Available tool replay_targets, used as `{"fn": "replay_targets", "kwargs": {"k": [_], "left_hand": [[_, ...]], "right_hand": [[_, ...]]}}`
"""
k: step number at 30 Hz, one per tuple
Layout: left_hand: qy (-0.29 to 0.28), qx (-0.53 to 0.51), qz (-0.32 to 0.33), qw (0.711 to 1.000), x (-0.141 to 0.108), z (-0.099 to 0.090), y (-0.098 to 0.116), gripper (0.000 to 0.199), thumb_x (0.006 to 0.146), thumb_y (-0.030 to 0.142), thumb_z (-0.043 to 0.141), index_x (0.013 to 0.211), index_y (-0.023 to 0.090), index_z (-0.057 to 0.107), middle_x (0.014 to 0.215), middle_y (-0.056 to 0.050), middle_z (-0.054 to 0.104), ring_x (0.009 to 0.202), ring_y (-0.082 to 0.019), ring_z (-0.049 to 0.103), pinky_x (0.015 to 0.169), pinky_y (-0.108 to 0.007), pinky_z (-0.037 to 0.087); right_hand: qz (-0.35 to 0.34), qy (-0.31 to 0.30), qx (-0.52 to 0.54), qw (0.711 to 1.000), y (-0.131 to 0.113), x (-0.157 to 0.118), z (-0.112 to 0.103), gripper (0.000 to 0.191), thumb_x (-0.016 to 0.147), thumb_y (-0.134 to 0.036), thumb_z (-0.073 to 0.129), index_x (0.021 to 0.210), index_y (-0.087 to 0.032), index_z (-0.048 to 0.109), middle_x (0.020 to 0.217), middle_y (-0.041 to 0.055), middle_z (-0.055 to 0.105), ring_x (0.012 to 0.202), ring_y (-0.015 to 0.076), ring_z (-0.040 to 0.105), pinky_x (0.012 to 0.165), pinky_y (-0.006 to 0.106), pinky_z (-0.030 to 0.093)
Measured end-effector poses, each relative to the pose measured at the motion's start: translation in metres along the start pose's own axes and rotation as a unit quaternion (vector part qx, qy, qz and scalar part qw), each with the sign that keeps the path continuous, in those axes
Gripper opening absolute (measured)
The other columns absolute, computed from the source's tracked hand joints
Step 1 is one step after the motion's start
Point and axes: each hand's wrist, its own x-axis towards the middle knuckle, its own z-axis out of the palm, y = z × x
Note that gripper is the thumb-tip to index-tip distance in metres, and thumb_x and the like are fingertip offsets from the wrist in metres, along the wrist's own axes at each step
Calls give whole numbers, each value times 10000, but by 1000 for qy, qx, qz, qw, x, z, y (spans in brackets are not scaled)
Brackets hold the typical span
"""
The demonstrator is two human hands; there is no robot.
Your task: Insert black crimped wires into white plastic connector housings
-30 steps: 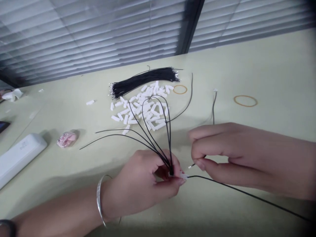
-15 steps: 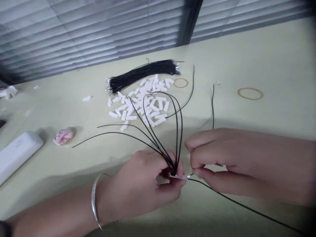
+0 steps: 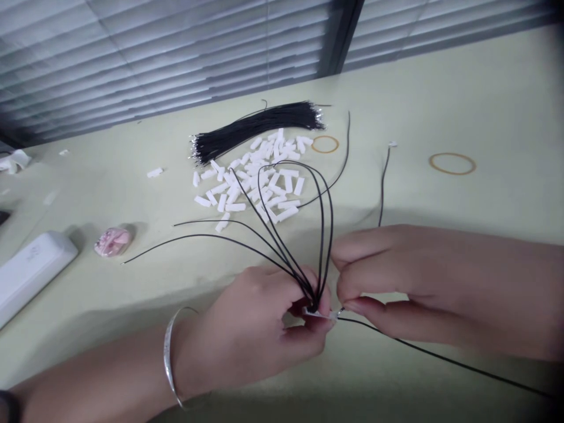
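Observation:
My left hand (image 3: pixel 264 323) pinches a small white connector (image 3: pixel 318 314) between thumb and fingers. Several thin black wires (image 3: pixel 324 235) rise from the connector and fan out in loops and loose ends. Close to its right end, my right hand (image 3: pixel 379 288) pinches the metal-tipped end of a black wire (image 3: pixel 341 311), which touches or nearly touches the connector; the exact contact is too small to tell. Another black wire (image 3: pixel 440 362) runs from there toward the lower right, passing under my right hand.
Beyond my hands lie a pile of white connectors (image 3: pixel 264 176) and a bundle of black wires (image 3: pixel 259 128). Two rubber bands (image 3: pixel 452 154) (image 3: pixel 325 137) rest to the right. A pink object (image 3: pixel 113 242) and a white case (image 3: pixel 37 273) are at the left.
The wire tip in my right hand is slightly closer to the connector. Both hands keep their pinches, and the view has shifted a little.

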Motion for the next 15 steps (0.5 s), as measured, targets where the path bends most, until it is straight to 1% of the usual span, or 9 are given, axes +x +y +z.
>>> {"fn": "replay_targets", "kwargs": {"k": [3, 6, 8, 10, 11, 13, 15], "left_hand": [[-4, -8, -9, 1000, 0, 0, -1, 127, 763, 11, 606, 786, 136, 599, 693, 66, 597, 587, -17, 528, 604, -64, 412], [4, -8, -2, 1000, 0, 1, -2, 128, 763, 8, 609, 782, 135, 600, 693, 63, 605, 586, -20, 536, 604, -68, 415], [6, -3, 2, 1000, 0, 1, -3, 140, 756, -4, 601, 771, 135, 600, 684, 61, 609, 577, -22, 535, 598, -73, 415], [8, -8, -1, 1000, -1, 2, -3, 144, 759, -6, 589, 772, 137, 601, 697, 51, 626, 595, -32, 559, 620, -82, 432], [11, -13, -3, 1000, -1, 2, -3, 143, 766, -2, 582, 778, 139, 602, 711, 43, 636, 611, -39, 576, 636, -88, 445], [15, -23, -7, 1000, -2, 3, -4, 133, 780, 11, 574, 787, 141, 602, 727, 32, 649, 631, -52, 598, 655, -100, 463], [16, -23, -3, 1000, -3, 3, -4, 129, 780, 17, 569, 783, 143, 599, 722, 29, 651, 629, -57, 602, 648, -106, 465]], "right_hand": [[-43, 12, -20, 999, 2, 0, -1, 259, 910, -170, 422, 754, -199, 627, 723, -11, 518, 602, 79, 461, 526, 228, 288], [-74, 23, -19, 997, 2, 1, 1, 266, 923, -153, 411, 767, -196, 623, 705, -6, 512, 610, 92, 457, 527, 228, 289], [-88, 27, -18, 996, 2, 3, 3, 264, 914, -136, 404, 735, -188, 590, 687, -2, 509, 594, 96, 444, 515, 230, 281], [-108, 43, -43, 992, 3, 3, 5, 289, 895, -107, 371, 674, -180, 542, 648, 6, 494, 565, 103, 420, 497, 245, 256], [-119, 38, -68, 990, 3, 2, 5, 301, 890, -94, 357, 661, -178, 533, 641, 11, 498, 565, 107, 425, 496, 253, 254], [-134, 6, -119, 984, 3, 1, 3, 323, 901, -85, 346, 665, -175, 548, 647, 22, 523, 584, 116, 459, 507, 267, 276], [-116, -28, -126, 985, 3, -1, 1, 317, 919, -105, 371, 708, -182, 594, 679, 23, 559, 617, 123, 505, 525, 272, 314]]}}
